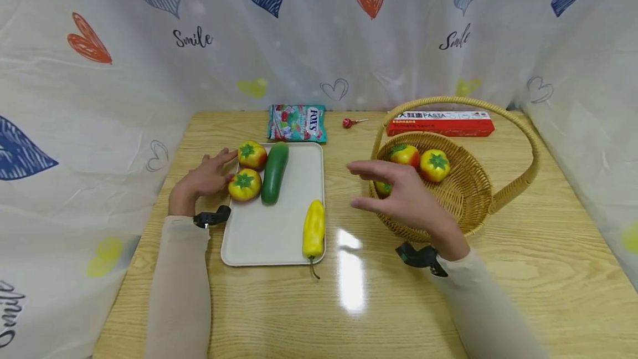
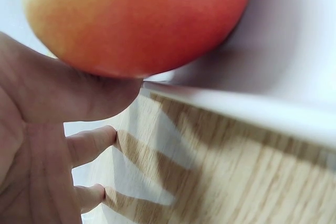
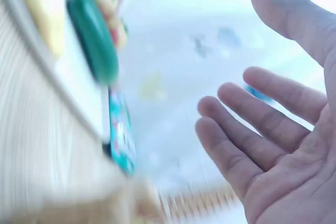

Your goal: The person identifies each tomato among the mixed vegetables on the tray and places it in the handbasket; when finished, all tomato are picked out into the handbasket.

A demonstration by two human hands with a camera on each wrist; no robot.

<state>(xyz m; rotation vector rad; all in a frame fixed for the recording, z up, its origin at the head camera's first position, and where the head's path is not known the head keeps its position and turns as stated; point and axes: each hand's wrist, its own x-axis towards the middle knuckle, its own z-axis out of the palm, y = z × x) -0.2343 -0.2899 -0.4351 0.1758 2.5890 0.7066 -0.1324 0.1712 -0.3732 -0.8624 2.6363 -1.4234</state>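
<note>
Two red-and-yellow tomatoes [image 1: 244, 185] sit at the left side of a white tray [image 1: 271, 245], beside a green cucumber [image 1: 274, 173]. At the tray's left edge my left hand [image 1: 205, 178] has its fingers extended. Its thumb [image 2: 105, 98] lies against the underside of the near tomato [image 2: 142, 19] in the left wrist view. A yellow pepper [image 1: 313, 230] lies along the tray's right rim, its stem sticking out over the edge. My right hand [image 1: 404, 190] is over the left side of a wicker basket [image 1: 463, 193], thumb and fingers spread apart, holding nothing. Several tomatoes [image 1: 435, 165] are in the basket.
Behind the tray lies a teal Fox's candy bag [image 1: 297, 123], with a red lollipop [image 1: 349, 123] to its right. A red pasta box [image 1: 468, 125] stands behind the basket, whose tall handle [image 1: 530, 148] arches above. Printed curtains [image 1: 309, 43] enclose the wooden table [image 1: 279, 314].
</note>
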